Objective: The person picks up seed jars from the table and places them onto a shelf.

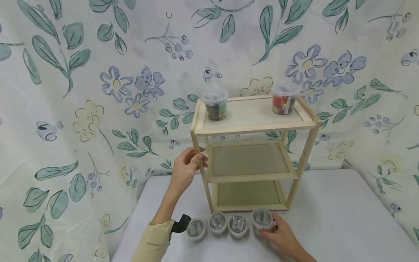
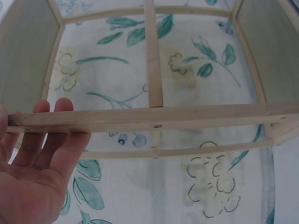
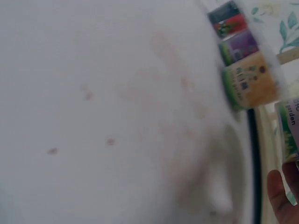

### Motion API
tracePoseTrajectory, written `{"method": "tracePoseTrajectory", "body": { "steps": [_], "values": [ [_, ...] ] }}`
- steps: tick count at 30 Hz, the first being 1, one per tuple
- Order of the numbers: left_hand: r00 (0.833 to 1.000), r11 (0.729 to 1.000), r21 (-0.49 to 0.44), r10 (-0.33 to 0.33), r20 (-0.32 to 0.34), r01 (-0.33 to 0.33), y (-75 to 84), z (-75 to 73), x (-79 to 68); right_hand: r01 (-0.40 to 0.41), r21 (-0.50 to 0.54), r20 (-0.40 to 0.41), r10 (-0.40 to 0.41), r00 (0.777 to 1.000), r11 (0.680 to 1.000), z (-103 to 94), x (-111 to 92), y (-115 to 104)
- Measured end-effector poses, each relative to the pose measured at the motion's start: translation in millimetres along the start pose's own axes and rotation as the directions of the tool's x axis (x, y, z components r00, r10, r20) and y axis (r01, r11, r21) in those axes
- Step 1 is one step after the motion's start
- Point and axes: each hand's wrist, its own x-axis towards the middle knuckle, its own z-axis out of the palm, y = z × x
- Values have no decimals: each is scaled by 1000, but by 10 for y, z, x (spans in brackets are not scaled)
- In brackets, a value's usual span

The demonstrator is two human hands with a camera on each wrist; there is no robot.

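Note:
A three-tier wooden shelf rack (image 1: 252, 178) stands on the white table. My left hand (image 1: 186, 165) grips its left front post between the top and middle tiers; in the left wrist view, the fingers (image 2: 39, 151) wrap behind the post (image 2: 117, 120). In front of the rack, my right hand (image 1: 283, 234) holds a clear-lidded plastic tub (image 1: 262, 218) by its right side. At the right wrist view's edge, that tub (image 3: 292, 126) shows a printed label above the fingers. Three similar tubs stand to its left: one (image 1: 238, 226), another (image 1: 217, 222) and the leftmost (image 1: 196, 229).
Two tubs stand on the top tier, a dark one (image 1: 215, 105) at the left and a red-labelled one (image 1: 284, 99) at the right. The white tabletop (image 1: 347, 214) extends right of the rack. A floral curtain (image 1: 82, 145) hangs behind.

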Motion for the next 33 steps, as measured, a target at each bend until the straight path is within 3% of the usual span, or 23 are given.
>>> {"method": "tracePoseTrajectory", "body": {
  "steps": [5,16,28,33],
  "values": [
    [1000,1000,4,0,3,0,10,4,10,93,13,39,-94,995,996,-106,52,-211],
    [1000,1000,5,10,-1,-10,6,-12,0,207,29,20,-207,978,978,-243,118,-582],
    [1000,1000,7,-3,-1,3,-16,2,-6,202,33,7,-203,979,979,-271,151,-835],
    [1000,1000,-9,-4,-2,4,-3,0,-2,257,12,-3,-257,966,966,-315,200,-1018]
  ]
}}
